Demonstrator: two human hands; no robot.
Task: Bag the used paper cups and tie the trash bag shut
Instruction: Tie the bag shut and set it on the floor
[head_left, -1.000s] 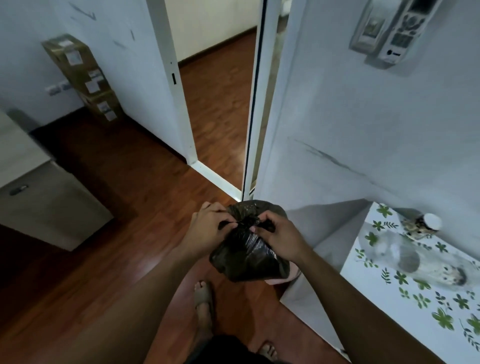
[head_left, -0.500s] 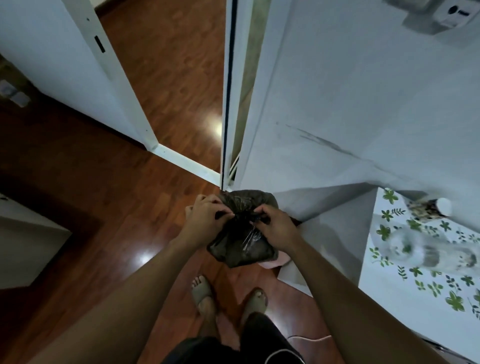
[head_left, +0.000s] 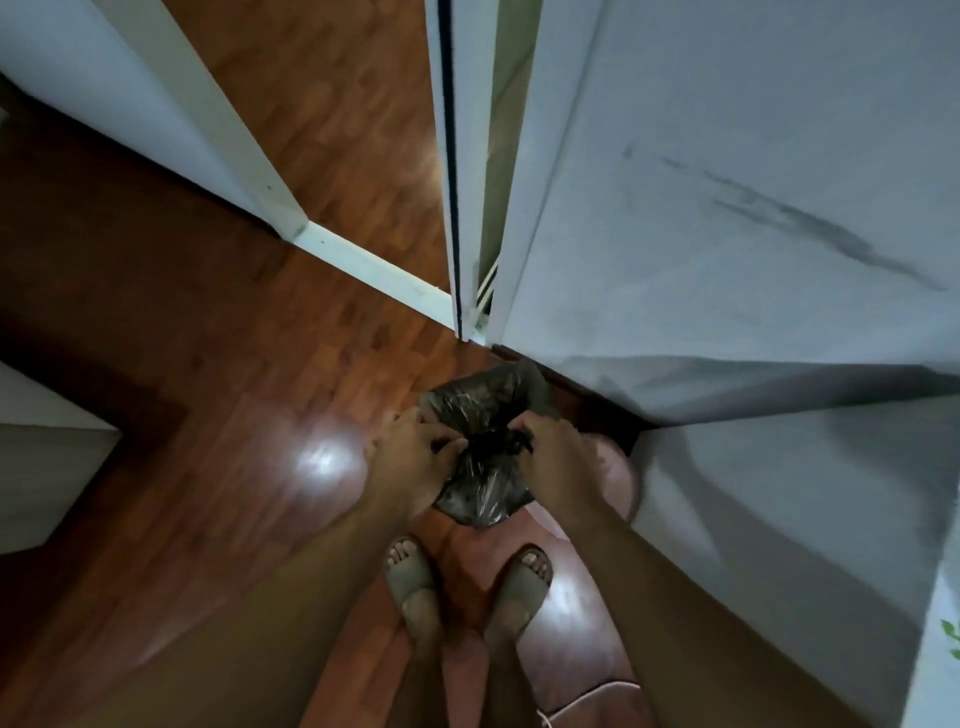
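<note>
While both arms reach forward, left hand (head_left: 410, 457) and right hand (head_left: 553, 457) pinch the trash bag (head_left: 480, 467) neck — grip closed on plastic.

The view is looking dim and bluish. Light from above is bouncing off the glossy reddish-brown wooden floor (head_left: 156, 364) in soft white glare patches, and small glints are showing on the black crinkled plastic trash bag (head_left: 483, 488). A dark shadow is lying along the base of the pale grey painted wall (head_left: 753, 156). Straight edges are bowing near the borders, and the bare forearms (head_left: 311, 597) are smearing at the bottom.
</note>
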